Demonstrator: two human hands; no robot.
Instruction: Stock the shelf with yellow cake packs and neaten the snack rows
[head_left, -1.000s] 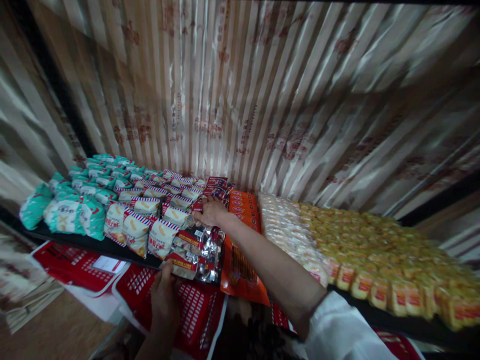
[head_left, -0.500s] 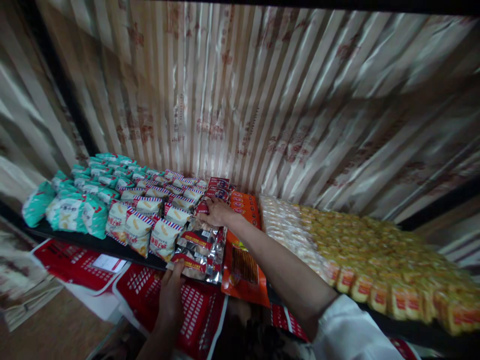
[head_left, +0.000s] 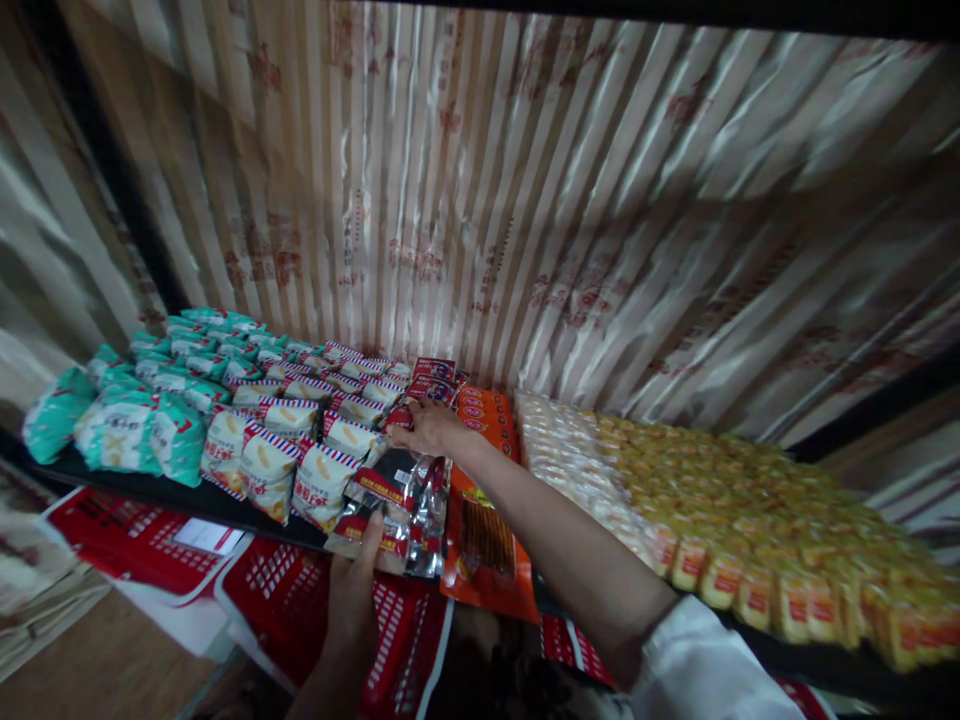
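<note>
My left hand (head_left: 355, 590) is at the front edge of the shelf. Its thumb presses on the front silver, black and red snack packet (head_left: 391, 540), while the other fingers are mostly hidden below. Further back, my right hand (head_left: 433, 428) has its fingers curled over a dark red snack packet (head_left: 400, 416) in the same row. More dark red packets (head_left: 435, 372) lie behind it. To the left stand several cream snack bags (head_left: 268, 465) with striped tops. An orange snack pouch (head_left: 484, 590) lies flat on the right, partly under my right forearm.
Teal snack bags (head_left: 124, 430) fill the shelf's left end. Clear-wrapped white packs (head_left: 559, 440) and rows of yellow-wrapped snacks (head_left: 750, 500) cover the right. Red baskets (head_left: 285, 590) stand below the black shelf edge (head_left: 225, 505). A wrinkled striped sheet (head_left: 480, 200) hangs behind.
My left thumb has moved up and further onto the front packet. The right hand stays over the dark red packet. The view has shifted slightly.
</note>
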